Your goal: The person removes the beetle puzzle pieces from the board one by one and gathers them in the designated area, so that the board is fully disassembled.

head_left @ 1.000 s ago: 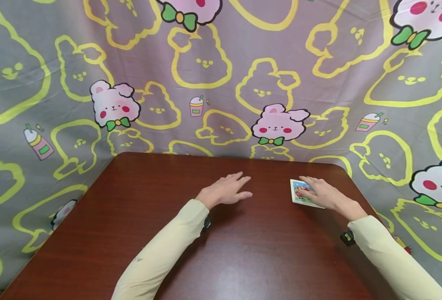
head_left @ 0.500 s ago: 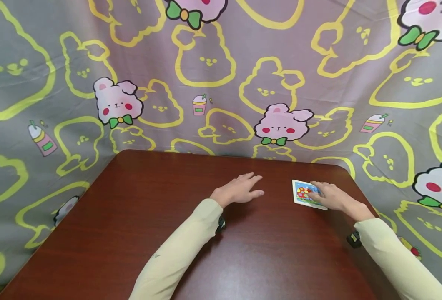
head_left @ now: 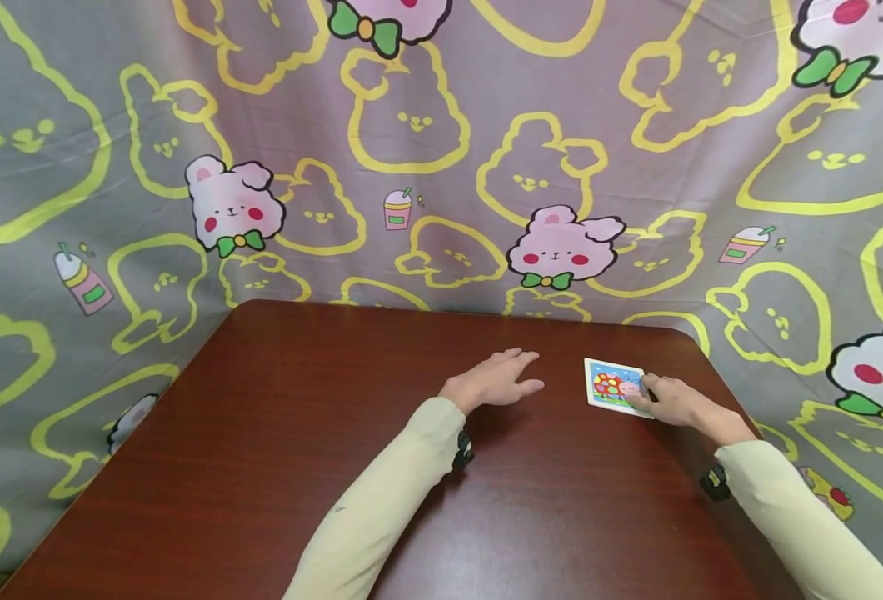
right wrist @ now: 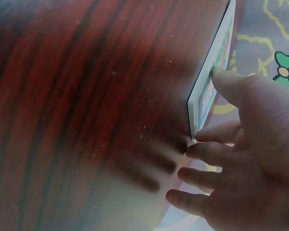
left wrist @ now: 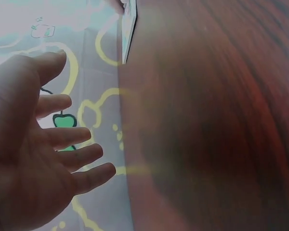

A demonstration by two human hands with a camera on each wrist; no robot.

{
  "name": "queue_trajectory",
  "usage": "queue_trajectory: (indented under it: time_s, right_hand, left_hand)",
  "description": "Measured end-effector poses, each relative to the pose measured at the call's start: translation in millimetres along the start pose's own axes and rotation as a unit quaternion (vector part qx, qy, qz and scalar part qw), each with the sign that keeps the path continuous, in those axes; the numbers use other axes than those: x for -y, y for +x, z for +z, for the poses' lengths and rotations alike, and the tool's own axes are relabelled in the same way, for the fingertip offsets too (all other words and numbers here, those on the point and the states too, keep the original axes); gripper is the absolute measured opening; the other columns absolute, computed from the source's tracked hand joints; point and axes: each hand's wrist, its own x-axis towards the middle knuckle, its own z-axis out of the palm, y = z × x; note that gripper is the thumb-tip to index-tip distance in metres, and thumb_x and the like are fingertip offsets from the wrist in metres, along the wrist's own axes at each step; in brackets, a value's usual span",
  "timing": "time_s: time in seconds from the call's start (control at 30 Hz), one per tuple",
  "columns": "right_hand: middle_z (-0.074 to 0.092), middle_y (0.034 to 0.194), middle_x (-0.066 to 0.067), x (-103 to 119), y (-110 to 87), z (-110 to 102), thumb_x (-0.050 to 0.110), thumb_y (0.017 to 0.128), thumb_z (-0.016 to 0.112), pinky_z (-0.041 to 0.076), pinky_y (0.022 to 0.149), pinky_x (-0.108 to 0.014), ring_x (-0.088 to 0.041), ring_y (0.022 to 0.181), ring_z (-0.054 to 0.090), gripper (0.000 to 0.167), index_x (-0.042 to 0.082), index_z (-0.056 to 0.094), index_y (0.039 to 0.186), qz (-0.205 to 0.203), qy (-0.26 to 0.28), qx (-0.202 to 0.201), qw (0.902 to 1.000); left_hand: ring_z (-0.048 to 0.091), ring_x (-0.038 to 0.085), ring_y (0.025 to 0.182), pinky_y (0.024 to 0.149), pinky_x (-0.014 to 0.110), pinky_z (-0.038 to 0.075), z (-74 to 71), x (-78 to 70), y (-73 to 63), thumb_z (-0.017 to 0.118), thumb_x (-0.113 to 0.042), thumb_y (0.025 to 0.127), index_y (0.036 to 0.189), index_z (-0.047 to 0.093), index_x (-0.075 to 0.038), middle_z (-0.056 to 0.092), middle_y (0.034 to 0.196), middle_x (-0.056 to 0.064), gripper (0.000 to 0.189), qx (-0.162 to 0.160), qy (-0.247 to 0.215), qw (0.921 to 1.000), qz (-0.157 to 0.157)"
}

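Observation:
A thin square picture board (head_left: pixel 612 386) with a pale border and a red spotted ladybug lies flat near the table's far right. My right hand (head_left: pixel 674 402) is at its right side, the thumb on the picture face and the index finger against the edge. In the right wrist view the right hand (right wrist: pixel 260 139) pinches the board (right wrist: pixel 209 91) there, with the other fingers just off the edge. To the left of the board, my left hand (head_left: pixel 492 379) hovers over the table, fingers spread and holding nothing. The left wrist view shows the left hand (left wrist: pixel 38 149) with its palm bare.
The brown wooden table (head_left: pixel 321 433) has rounded far corners. A grey curtain (head_left: pixel 441 125) printed with yellow outlines and rabbit faces hangs behind and beside it. Black wrist cameras sit at both cuffs.
My right hand has slid right, off the picture face to the board's right edge, uncovering the ladybug. The left hand has shifted right, closer to the board. The head view has turned slightly.

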Motion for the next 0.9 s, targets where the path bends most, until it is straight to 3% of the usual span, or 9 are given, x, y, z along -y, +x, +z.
queue_trajectory:
  time_s: [0.17,0.4,0.63,0.77,0.9]
  right_hand:
    - [0.054,0.084,-0.007,1,-2.3,1,0.032,0.1,0.066,0.043,0.069,-0.042,-0.024,0.077,0.053,0.037,-0.003,0.056,0.104,0.001,0.001,-0.002,1.0]
    - [0.049,0.078,-0.004,8,-3.0,5,0.032,0.1,0.066,0.038,0.066,-0.038,-0.02,0.073,0.048,0.032,0.004,0.052,0.094,-0.01,0.012,-0.007,0.9999]
    - [0.056,0.089,-0.007,23,-3.7,9,0.036,0.099,0.067,0.045,0.074,-0.045,-0.026,0.083,0.055,0.044,-0.004,0.056,0.111,-0.011,0.001,-0.006,0.9999]
    - [0.056,0.087,-0.006,33,-4.7,10,0.036,0.099,0.068,0.046,0.073,-0.044,-0.025,0.081,0.055,0.042,-0.003,0.056,0.109,-0.018,0.002,-0.002,0.9998]
    - [0.058,0.093,-0.009,43,-5.8,11,0.039,0.098,0.069,0.046,0.075,-0.046,-0.028,0.086,0.056,0.05,-0.006,0.056,0.117,-0.02,0.0,0.002,0.9998]
  left_hand:
    - [0.026,0.025,0.152,0.118,0.046,0.03,7.3,-9.1,7.5,0.048,-0.051,0.106,0.162,0.031,-0.024,0.028,0.166,0.006,0.065,0.007,0.005,0.9998,-0.018]
    - [0.023,0.024,0.153,0.119,0.046,0.028,14.2,-12.7,11.7,0.048,-0.052,0.106,0.162,0.032,-0.026,0.027,0.166,0.007,0.064,0.027,0.032,0.9985,-0.035]
    - [0.021,0.025,0.153,0.12,0.046,0.025,20.2,-17.3,14.4,0.05,-0.049,0.106,0.161,0.035,-0.026,0.028,0.166,0.009,0.062,0.037,0.039,0.9979,-0.037]
    - [0.021,0.027,0.153,0.12,0.047,0.025,23.8,-22.0,15.4,0.05,-0.048,0.106,0.16,0.037,-0.028,0.028,0.166,0.008,0.059,0.044,0.047,0.9973,-0.035]
    - [0.021,0.028,0.153,0.119,0.046,0.027,27.8,-27.1,16.5,0.052,-0.05,0.105,0.16,0.037,-0.03,0.027,0.167,0.007,0.061,0.05,0.064,0.9958,-0.042]
